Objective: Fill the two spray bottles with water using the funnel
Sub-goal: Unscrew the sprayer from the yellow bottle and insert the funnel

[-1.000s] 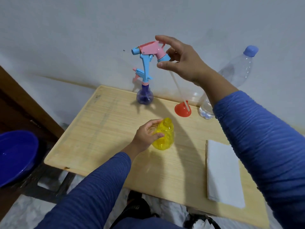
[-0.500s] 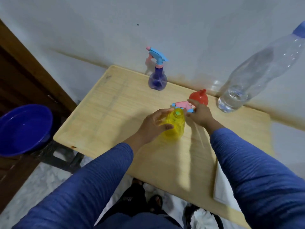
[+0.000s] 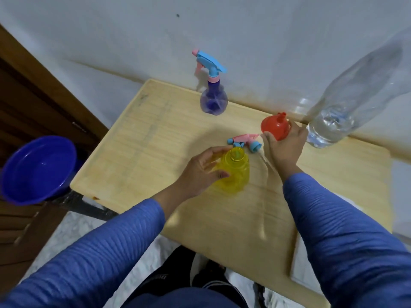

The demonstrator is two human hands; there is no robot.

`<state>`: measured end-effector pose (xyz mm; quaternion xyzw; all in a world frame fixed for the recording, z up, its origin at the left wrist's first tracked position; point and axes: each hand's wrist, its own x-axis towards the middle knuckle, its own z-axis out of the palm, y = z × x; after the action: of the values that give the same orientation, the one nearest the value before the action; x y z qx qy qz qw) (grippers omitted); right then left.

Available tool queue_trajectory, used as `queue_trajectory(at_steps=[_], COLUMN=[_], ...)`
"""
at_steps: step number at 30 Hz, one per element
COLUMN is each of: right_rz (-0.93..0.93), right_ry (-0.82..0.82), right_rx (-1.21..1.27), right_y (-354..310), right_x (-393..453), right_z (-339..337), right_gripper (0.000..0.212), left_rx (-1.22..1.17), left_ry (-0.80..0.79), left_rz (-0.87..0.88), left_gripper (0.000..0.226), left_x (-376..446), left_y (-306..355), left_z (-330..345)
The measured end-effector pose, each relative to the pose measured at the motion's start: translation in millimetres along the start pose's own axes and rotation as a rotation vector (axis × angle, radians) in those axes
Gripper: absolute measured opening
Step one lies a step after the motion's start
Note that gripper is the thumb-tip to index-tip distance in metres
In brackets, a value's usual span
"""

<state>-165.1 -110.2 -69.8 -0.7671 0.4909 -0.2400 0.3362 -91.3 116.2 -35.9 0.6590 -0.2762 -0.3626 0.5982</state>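
Observation:
My left hand (image 3: 203, 172) grips the open yellow spray bottle (image 3: 235, 172), which stands upright on the wooden table (image 3: 144, 147). Its pink-and-blue spray head (image 3: 243, 142) lies on the table just behind it, dip tube trailing toward me. My right hand (image 3: 283, 145) holds the red funnel (image 3: 275, 127), spout up, right of that head. A purple spray bottle (image 3: 214, 100) with its head on stands at the back. A large clear water bottle (image 3: 347, 107) stands at the right, holding a little water.
A blue basin (image 3: 37, 170) sits on the floor left of the table beside a wooden door. A white cloth (image 3: 400, 196) lies at the table's right edge. The wall runs directly behind the table.
My right hand lowered the spray head from the air onto the table, let it go and took hold of the red funnel. My left hand stayed on the yellow bottle.

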Motion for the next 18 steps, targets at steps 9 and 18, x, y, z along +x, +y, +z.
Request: queue_trajectory(at_steps=[9, 18], right_rz=[0.107, 0.042], right_ry=[-0.01, -0.091], right_rx=[-0.051, 0.198], right_y=[8, -5], right_x=[22, 10], right_z=[22, -4], right_gripper=[0.076, 0.072], left_rx=[-0.016, 0.014], left_ry=[-0.024, -0.023], left_rz=[-0.002, -0.01], left_gripper=[0.049, 0.055], left_x=[-1, -1], left_y=[3, 0], left_z=[1, 0])
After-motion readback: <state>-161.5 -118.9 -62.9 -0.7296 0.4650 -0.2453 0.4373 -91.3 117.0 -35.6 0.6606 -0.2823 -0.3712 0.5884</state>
